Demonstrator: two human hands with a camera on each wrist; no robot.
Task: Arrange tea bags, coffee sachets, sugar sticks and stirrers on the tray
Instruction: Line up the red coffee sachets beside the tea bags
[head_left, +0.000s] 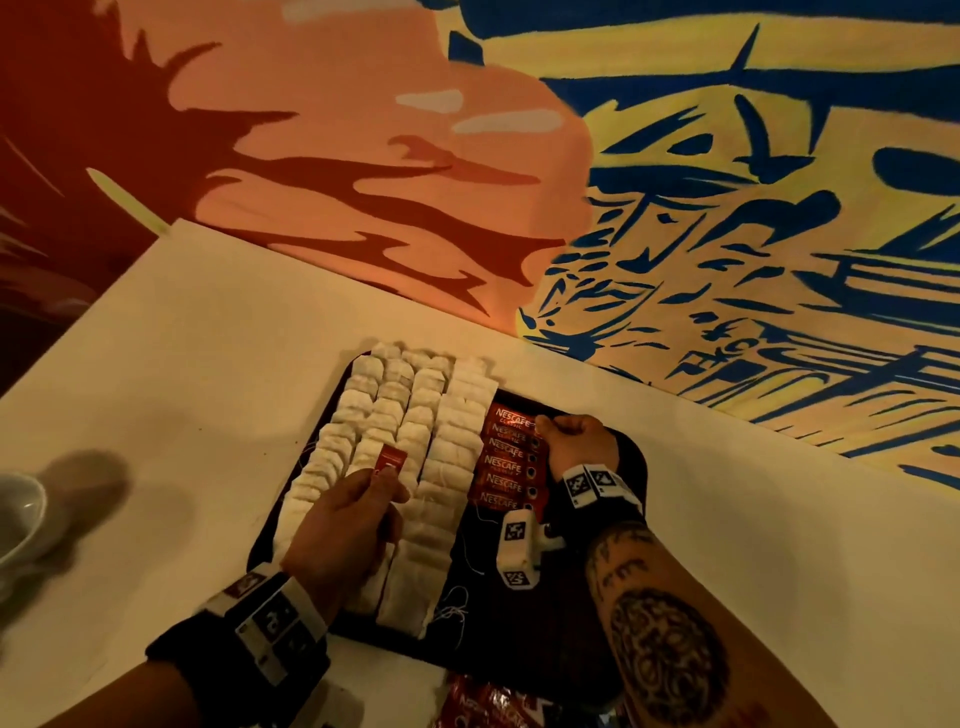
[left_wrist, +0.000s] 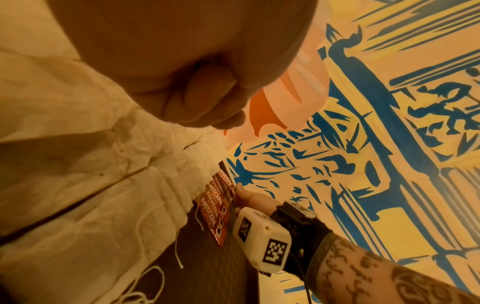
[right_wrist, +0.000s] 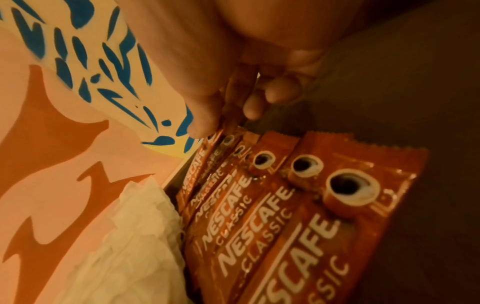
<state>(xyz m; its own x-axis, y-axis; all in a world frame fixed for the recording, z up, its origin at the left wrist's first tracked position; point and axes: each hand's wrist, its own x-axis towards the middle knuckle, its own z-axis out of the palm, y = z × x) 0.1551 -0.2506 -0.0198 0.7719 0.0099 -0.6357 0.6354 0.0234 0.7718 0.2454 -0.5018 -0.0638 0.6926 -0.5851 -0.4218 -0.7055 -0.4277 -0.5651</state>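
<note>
Tray (head_left: 631, 467) dark, on white desk (head_left: 208, 364) near far edge | tea bags (head_left: 395, 441) rows fill tray's left part | Nescafe sachets (head_left: 506, 462) column beside them | left hand (head_left: 345, 525) above tea bags, fingers pinching one red sachet (head_left: 389, 461) | right hand (head_left: 571, 441) at column's far end, fingers curled, pinching top sachet's end (right_wrist: 221, 131).

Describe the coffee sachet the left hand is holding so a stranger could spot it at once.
Start at the dark tray on the white table. Over its rows of white tea bags, the left hand pinches one small red sachet. Unlike the Nescafe sachets lying flat in a column to the right, it is raised upright, alone.
</note>
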